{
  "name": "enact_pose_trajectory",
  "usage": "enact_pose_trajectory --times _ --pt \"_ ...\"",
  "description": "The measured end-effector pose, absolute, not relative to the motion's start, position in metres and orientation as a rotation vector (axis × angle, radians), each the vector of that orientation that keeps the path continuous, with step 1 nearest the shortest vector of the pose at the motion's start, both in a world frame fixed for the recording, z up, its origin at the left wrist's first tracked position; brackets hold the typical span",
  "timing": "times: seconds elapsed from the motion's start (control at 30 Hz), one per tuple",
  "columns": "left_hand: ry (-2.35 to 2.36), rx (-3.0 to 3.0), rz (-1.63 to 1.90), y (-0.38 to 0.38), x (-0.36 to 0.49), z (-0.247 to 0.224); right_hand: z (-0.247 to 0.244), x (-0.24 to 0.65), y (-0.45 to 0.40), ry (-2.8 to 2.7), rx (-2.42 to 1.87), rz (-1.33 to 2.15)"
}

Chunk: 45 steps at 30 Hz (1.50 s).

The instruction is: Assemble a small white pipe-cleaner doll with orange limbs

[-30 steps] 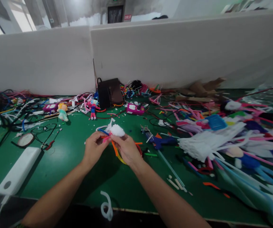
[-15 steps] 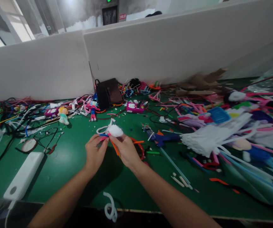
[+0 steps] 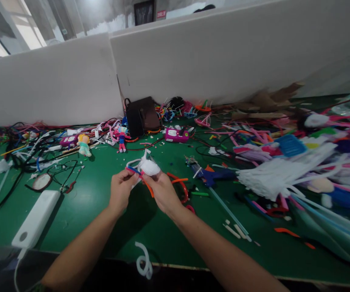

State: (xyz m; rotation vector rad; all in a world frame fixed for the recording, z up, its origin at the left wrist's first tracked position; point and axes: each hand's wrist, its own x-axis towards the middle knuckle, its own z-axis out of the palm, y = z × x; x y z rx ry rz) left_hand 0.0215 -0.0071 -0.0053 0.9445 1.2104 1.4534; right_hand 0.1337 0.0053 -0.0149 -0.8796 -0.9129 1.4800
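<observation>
Both hands are together above the green table (image 3: 80,211). Between them is a small figure of fuzzy pipe cleaners with a white fluffy ball (image 3: 149,167). My left hand (image 3: 120,191) pinches the blue and pink pipe cleaners (image 3: 132,169) on the figure's left side. Closed around its right side, my right hand (image 3: 165,194) has the white ball above its thumb. An orange pipe cleaner (image 3: 149,189) hangs between the hands, and a white loop sticks up at the top. The fingertips partly cover where the strands join.
A blue glue gun (image 3: 214,175) with a long glue stick lies right of my hands. Bundled white pipe cleaners (image 3: 263,174) are farther right. A white power strip (image 3: 37,219) lies at left. Small dolls (image 3: 84,145), a dark case (image 3: 142,115) and a purple box (image 3: 176,134) stand behind.
The view has shifted slightly, so the scene sits a little farther right. The pink and blue strands at my left fingertips now point up and left; before, pink showed lower between the fingers.
</observation>
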Motion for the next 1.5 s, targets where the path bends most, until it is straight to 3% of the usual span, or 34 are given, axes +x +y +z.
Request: enact_pose_trajectory --times 0.63,1.27,1.5 --pt "1.163 0.511 1.378 -0.001 0.026 0.003 -0.008 0.132 0.0 -0.837 -0.831 1.587" --pt "1.417 1.473 1.549 -0.014 0.028 -0.007 -0.008 0.139 0.008 -0.724 -0.873 1.549" --pt "1.465 1.507 1.587 -0.017 0.03 -0.006 -0.006 0.137 0.006 -0.704 -0.841 1.523"
